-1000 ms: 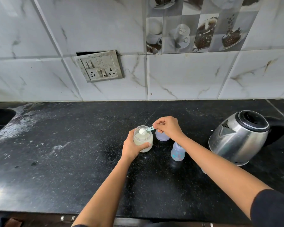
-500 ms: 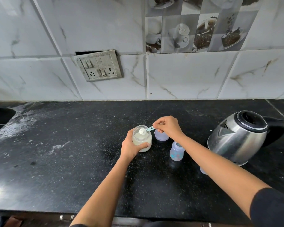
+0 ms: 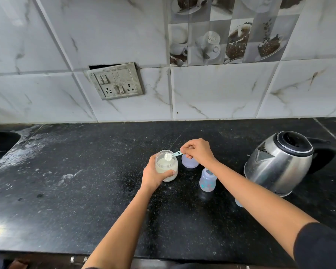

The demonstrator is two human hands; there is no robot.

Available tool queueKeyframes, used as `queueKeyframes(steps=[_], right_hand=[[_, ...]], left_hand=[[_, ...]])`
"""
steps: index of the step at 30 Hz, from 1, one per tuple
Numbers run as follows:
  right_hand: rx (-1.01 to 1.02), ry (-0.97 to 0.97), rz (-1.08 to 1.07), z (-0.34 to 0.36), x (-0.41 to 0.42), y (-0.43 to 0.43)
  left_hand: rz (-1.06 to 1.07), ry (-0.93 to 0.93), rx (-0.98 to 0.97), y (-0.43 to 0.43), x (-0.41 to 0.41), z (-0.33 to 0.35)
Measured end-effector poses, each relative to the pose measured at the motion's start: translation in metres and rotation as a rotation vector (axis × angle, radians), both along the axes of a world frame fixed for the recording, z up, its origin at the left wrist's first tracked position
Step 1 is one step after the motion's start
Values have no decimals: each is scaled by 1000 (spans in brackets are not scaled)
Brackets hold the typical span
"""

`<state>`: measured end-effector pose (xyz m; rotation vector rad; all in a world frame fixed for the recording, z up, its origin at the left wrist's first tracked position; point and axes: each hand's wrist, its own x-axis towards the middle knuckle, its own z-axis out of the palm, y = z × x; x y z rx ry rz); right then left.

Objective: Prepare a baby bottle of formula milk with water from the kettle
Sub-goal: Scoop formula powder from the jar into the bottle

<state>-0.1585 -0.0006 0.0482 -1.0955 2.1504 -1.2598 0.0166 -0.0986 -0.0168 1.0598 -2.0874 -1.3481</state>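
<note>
A clear jar of white formula powder [image 3: 168, 167] stands open on the black counter [image 3: 66, 181]. My left hand [image 3: 153, 176] grips the jar round its side. My right hand [image 3: 199, 151] pinches the handle of a small light-blue scoop [image 3: 173, 155], whose bowl, heaped with powder, sits over the jar's mouth. The small open baby bottle [image 3: 208, 179] stands upright just right of the jar, under my right forearm. The steel kettle [image 3: 279, 164] with a black lid stands at the right.
A pale round lid [image 3: 190, 164] lies behind the bottle, beside the jar. Another pale piece [image 3: 238, 203] peeks out from under my right forearm. A sink edge [image 3: 0, 140] is at the far left. A switch-and-socket plate [image 3: 115, 81] hangs on the tiled wall.
The scoop stays over the jar's mouth with powder in it, raised only slightly. Both hands keep their holds; the view has shifted a little.
</note>
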Motion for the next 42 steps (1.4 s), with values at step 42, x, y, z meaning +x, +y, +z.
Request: queueKeyframes(steps=[42], right_hand=[[30,-201,-222,-2,-41,145]], left_hand=[[-180,22,16,121,-67,-11]])
